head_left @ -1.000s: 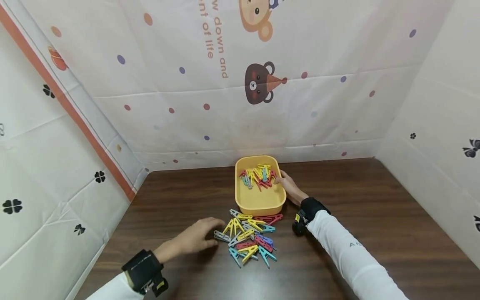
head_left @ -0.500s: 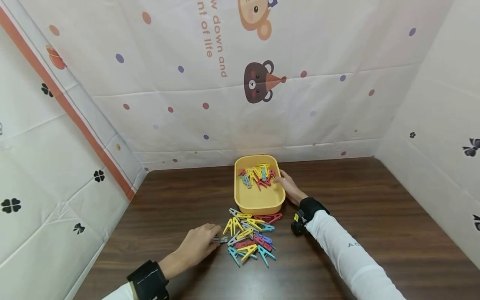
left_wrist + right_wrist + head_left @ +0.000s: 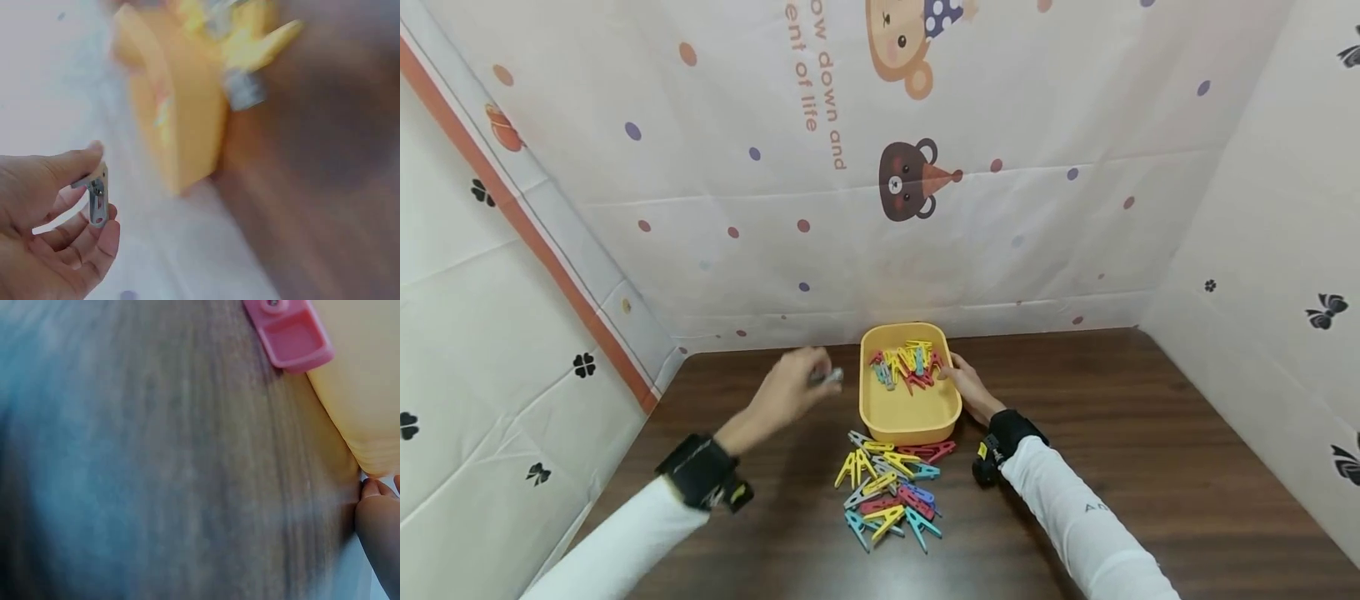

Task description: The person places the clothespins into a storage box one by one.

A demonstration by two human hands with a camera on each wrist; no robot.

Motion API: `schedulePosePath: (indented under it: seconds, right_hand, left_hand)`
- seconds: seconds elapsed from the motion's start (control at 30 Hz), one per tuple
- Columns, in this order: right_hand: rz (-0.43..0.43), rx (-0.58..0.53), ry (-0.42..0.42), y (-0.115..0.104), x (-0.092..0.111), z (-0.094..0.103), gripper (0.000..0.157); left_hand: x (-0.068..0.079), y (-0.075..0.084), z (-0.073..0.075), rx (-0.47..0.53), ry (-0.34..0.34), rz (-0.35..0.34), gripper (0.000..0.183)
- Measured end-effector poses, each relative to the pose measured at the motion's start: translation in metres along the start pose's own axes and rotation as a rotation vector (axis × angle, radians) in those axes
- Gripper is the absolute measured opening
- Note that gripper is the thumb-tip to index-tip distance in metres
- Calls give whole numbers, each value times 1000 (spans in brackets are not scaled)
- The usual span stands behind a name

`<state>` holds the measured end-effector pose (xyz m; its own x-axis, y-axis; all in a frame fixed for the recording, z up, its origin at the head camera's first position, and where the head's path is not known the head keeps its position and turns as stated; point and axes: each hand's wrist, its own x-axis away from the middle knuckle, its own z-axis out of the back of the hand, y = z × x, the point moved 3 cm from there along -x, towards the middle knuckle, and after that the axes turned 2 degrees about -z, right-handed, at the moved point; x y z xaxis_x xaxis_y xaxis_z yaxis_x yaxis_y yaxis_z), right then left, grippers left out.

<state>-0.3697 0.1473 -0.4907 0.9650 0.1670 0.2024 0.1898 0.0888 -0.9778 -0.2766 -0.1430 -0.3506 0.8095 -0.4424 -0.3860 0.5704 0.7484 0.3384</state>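
Observation:
My left hand (image 3: 784,390) is raised above the table, left of the yellow plastic tray (image 3: 910,421). Thumb and fingertips pinch a grey clothespin (image 3: 98,199), seen plainly in the left wrist view. At the tray's right side, my right hand (image 3: 972,390) grips the rim, thumb over the edge. Yellow, red, grey and teal clothespins (image 3: 904,363) lie inside the tray's far half. Just in front of it, a loose heap of clothespins (image 3: 880,482) in yellow, grey, red, blue and teal rests on the wood. A red clothespin (image 3: 297,337) lies beside the tray in the right wrist view.
The dark wooden table (image 3: 1060,467) runs back to a pale printed cloth wall (image 3: 1037,250). Similar cloth hangs at the left (image 3: 490,350) and right (image 3: 1262,333). The tray stands near the table's back edge.
My left hand took the grey clothespin from the heap's left side, then lifted it up and away toward the back, left of the tray. My right hand has stayed on the tray.

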Motion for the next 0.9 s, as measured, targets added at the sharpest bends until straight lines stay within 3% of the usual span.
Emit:
schedulePosePath:
  seconds: [0.17,0.27,0.4,0.5,0.63,0.77,0.9]
  right_hand:
    - [-1,-10,-8,3,2,-3,73]
    - [-6,-22,3,3,4,-2,74]
    - [1,-29,11,2,3,-1,73]
    - [-5,-37,9,2,2,-1,73]
    - [-10,-26,17,2,3,-2,74]
    - [-7,-12,30,1,4,-1,73]
    - [-9,-9,31,0,3,0,73]
  left_hand:
    - [-75,2,1,42,48,21,12]
    - [-112,2,-13,39,15,86,8]
    - [-145,2,-42,24,-87,220,10]
    - [-153,5,-66,-5,-182,280,9]
    - [-156,7,-99,-93,-330,270,27]
    - [-154,4,-126,-209,-406,223,29]
    - [-152,-4,-140,-266,-446,217,33]
